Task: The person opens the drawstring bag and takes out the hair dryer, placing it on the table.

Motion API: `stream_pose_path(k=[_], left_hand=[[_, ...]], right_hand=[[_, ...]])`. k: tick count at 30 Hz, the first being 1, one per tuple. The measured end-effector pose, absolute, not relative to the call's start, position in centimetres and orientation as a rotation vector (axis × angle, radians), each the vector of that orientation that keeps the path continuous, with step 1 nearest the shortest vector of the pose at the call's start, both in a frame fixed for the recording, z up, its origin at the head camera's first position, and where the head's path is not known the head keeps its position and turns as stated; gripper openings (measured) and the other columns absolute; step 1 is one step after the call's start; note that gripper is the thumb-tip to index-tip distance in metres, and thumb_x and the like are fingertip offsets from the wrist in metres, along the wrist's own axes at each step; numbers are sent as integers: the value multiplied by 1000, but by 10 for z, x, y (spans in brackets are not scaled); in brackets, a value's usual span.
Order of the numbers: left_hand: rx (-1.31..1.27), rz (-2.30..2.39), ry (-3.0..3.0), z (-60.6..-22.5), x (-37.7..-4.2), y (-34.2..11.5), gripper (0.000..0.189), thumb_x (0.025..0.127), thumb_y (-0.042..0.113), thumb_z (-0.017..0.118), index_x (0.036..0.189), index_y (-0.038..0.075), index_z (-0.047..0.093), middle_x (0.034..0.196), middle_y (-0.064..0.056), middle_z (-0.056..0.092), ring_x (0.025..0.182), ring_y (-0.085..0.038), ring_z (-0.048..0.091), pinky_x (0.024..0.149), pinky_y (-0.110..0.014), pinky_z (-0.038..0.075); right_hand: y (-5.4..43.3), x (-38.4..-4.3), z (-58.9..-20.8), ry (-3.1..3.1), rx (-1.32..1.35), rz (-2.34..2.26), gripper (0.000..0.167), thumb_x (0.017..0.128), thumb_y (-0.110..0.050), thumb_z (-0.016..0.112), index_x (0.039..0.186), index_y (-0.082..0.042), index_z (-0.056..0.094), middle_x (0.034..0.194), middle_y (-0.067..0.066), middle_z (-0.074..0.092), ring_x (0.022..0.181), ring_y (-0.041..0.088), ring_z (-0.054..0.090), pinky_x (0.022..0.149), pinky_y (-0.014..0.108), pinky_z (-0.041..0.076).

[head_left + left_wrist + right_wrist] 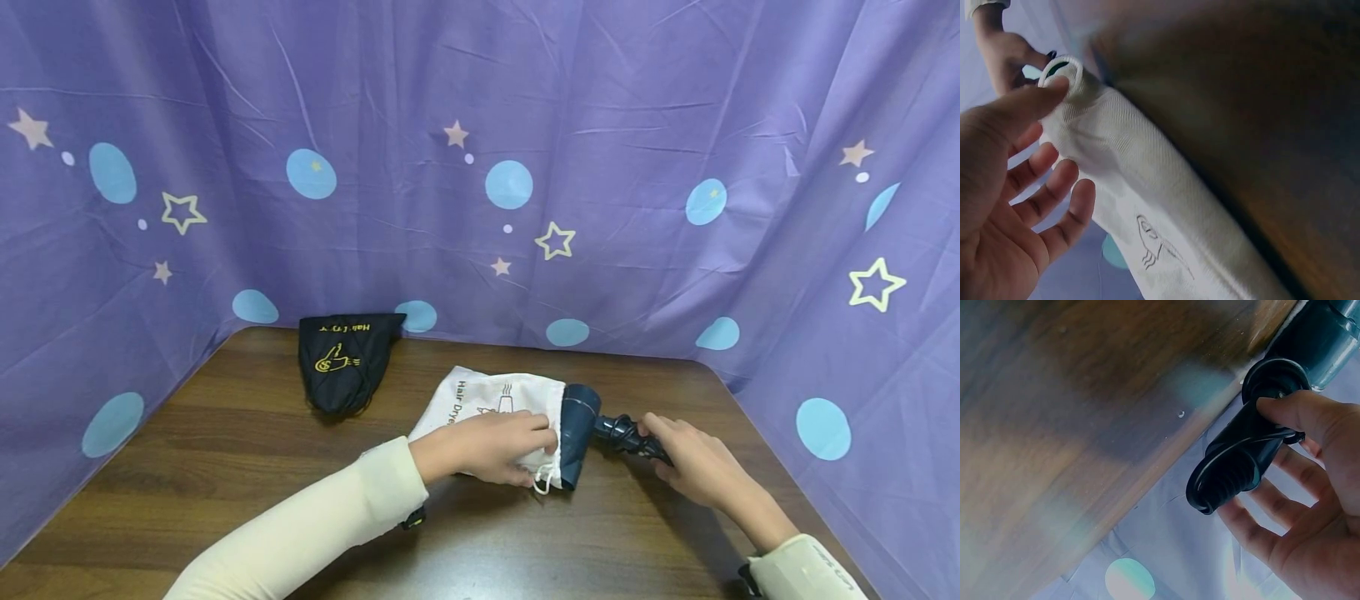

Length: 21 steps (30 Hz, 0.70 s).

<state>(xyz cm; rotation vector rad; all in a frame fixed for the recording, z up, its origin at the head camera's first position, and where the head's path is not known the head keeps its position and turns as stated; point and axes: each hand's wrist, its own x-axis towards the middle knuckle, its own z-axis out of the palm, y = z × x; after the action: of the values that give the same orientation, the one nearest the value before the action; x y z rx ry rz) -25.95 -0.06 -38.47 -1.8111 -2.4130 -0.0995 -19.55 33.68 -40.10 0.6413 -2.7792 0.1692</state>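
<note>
Right of the black pouch (345, 367), the left hand (498, 447) pinches the mouth of the white bag (483, 390) (how firmly is hard to tell); the hair dryer (579, 433) sits at that opening, its handle clasped by the right hand (696, 458). Steadying the rim and sliding straight should limit snagging.

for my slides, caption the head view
Left hand holds a white drawstring bag; right hand grips a blue hair dryer by its cord-wrapped handle.
</note>
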Motion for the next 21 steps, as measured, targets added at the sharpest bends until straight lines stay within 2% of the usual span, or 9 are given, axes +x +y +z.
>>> stream_pose_path(k=[6,10,21], left_hand=[[-1807,-64,-2381,-390,-257,4,38,84,12,79,114,15,57,108,2,56,97,-14,59,87,-22,47],[-1832,-109,-2355,-392,-257,3,38,80,0,74,112,13,57,105,1,56,93,-14,58,85,-22,47],[-1845,-139,-2372,-392,-257,-3,43,76,-6,71,111,14,58,103,1,55,88,-14,56,82,-23,47]], right_hand=[[337,-196,-402,-2779,630,162,50,73,-4,87,110,-21,58,102,-3,67,92,25,68,57,40,51],[336,-196,-403,-2788,621,167,49,74,-4,87,109,-22,58,101,-4,66,91,24,67,56,39,50],[340,-195,-403,-2813,604,203,49,74,-6,87,109,-23,58,100,-2,68,91,23,68,58,41,51]])
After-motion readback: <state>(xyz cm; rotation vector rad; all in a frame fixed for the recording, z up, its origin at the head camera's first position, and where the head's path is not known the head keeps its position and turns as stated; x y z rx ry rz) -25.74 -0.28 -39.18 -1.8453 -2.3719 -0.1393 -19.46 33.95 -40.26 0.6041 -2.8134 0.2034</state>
